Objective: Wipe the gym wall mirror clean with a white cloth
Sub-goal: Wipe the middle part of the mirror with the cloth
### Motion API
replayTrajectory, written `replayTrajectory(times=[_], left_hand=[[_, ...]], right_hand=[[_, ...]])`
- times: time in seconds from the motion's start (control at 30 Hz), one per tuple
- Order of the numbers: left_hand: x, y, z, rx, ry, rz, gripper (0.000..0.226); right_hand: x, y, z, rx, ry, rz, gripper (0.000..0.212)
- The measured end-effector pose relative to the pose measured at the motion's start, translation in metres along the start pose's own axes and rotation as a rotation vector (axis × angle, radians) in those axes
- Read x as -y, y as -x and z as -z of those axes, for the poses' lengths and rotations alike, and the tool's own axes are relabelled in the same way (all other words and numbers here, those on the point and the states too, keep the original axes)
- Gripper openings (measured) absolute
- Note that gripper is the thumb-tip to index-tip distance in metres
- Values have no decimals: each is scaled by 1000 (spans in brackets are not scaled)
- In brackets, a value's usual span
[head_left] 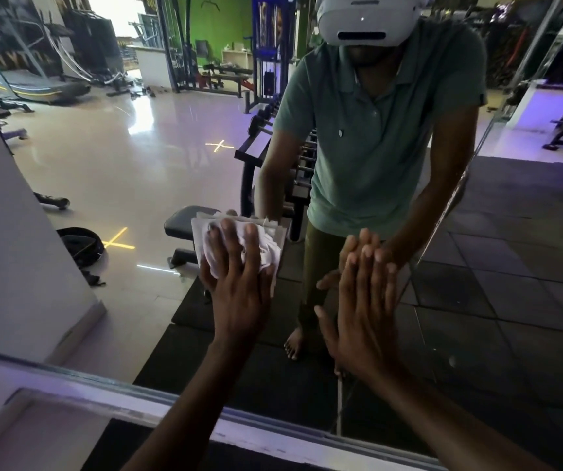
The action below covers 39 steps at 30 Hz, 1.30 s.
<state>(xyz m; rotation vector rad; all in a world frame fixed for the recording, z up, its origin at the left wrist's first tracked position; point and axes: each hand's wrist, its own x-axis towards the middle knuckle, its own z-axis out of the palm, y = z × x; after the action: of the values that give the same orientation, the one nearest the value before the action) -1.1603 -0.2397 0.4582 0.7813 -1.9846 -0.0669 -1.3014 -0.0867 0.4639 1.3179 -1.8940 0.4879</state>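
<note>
The gym wall mirror fills most of the view and reflects the room and the person wiping it. My left hand presses a crumpled white cloth flat against the glass, fingers spread and straight over it. My right hand lies flat on the mirror to the right of the cloth, fingers together and straight, holding nothing. Each hand meets its own reflection at the glass.
The mirror's lower frame runs across the bottom, with a white ledge below at the left. A white wall borders the mirror's left side. A vertical seam between mirror panels runs under my right hand. Gym machines appear only as reflections.
</note>
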Motion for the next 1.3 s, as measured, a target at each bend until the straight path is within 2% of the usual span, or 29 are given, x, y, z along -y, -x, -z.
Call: replayTrajectory(times=[0.07, 0.2, 0.37, 0.5, 0.57, 0.67, 0.7, 0.77, 0.83, 0.87, 0.93, 1.0, 1.07, 1.13, 1.2, 1.27, 1.3], left_hand=[[-13, -28, 14, -35, 40, 8, 71], [-35, -82, 31, -204, 84, 8, 68], [-8, -16, 0, -37, -59, -68, 79], [6, -41, 25, 10, -63, -169, 67], [9, -64, 41, -64, -56, -74, 67], [-25, -77, 39, -181, 64, 195, 68], [-42, -75, 34, -148, 108, 175, 69], [-51, -66, 27, -46, 63, -73, 71], [-17, -74, 36, -32, -75, -309, 70], [3, -82, 44, -74, -119, -310, 67], [28, -100, 60, -196, -103, -68, 64], [18, -111, 62, -295, -5, 213, 69], [-21, -115, 53, -291, 72, 256, 76], [-61, -118, 49, -202, 68, 50, 76], [-74, -137, 57, -152, -55, -296, 71], [-66, -187, 86, -198, -154, -578, 66], [-60, -215, 102, -246, -168, -609, 65]], right_hand=[[0, -33, 13, -24, 22, 8, 95], [5, -65, 22, -62, 75, 18, 98], [1, -61, 20, -58, 134, 36, 97], [1, -62, 19, -24, 180, 36, 95], [1, -59, 19, -16, 180, 27, 94], [5, -59, 20, -23, 168, 10, 93], [5, -59, 21, -29, 173, 6, 92], [5, -60, 24, -39, 179, 15, 88], [3, -59, 29, -27, 171, 39, 83], [0, -59, 32, -16, 170, 48, 82], [-1, -56, 39, 11, 161, 53, 84], [0, -55, 49, 16, 149, 36, 88], [-4, -61, 59, -5, 167, 29, 88], [-15, -80, 71, -45, 164, 3, 85], [-29, -106, 88, -84, 126, -16, 88], [-46, -132, 107, -129, 123, 5, 88], [-54, -145, 117, -166, 141, 1, 87]])
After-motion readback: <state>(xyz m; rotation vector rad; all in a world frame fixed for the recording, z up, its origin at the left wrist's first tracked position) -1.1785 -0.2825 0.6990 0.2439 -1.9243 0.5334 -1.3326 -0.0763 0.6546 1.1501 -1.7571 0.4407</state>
